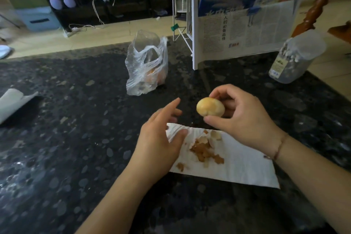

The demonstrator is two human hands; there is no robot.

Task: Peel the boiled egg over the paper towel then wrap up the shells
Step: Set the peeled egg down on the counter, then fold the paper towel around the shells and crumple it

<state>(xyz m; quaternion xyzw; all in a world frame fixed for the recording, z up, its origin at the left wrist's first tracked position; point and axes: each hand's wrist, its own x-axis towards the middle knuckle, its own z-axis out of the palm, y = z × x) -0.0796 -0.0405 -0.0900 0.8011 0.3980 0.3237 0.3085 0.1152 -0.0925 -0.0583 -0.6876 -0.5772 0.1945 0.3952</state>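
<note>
- Right hand [241,118]: grips the egg [210,109] between the curled fingers above and the thumb below; a thin cord bracelet [279,147] sits on the wrist
- Egg: peeled, pale yellow-tan, smooth surface; held in the air above the far edge of the paper towel [245,167], at the fingertip end of the right hand and well clear of the tabletop [66,148]
- Left hand [161,138]: released, holding nothing; fingers relaxed and spread, index finger extended toward the egg with a gap between fingertip and egg; the thumb lies over the left end of the paper towel, contact cannot be confirmed
- Paper towel: white, spread flat on the dark speckled tabletop directly below both hands; its left part is hidden under the left hand
- Shells [206,150]: brown fragments in a loose pile on the paper towel, between the two hands and just below the egg; one small fragment [180,166] lies apart, near the left wrist
- Plastic bag [147,66]: clear, crumpled, upright on the tabletop beyond the hands, orange-brown contents at its base
- White rack [191,24]: stands at the far right of the tabletop, holding newspapers [247,28]
- Clear jar [296,57]: at the right tabletop edge, well apart from the egg
- Second white paper sheet [13,102]: at the left edge of the tabletop, one end curled up
</note>
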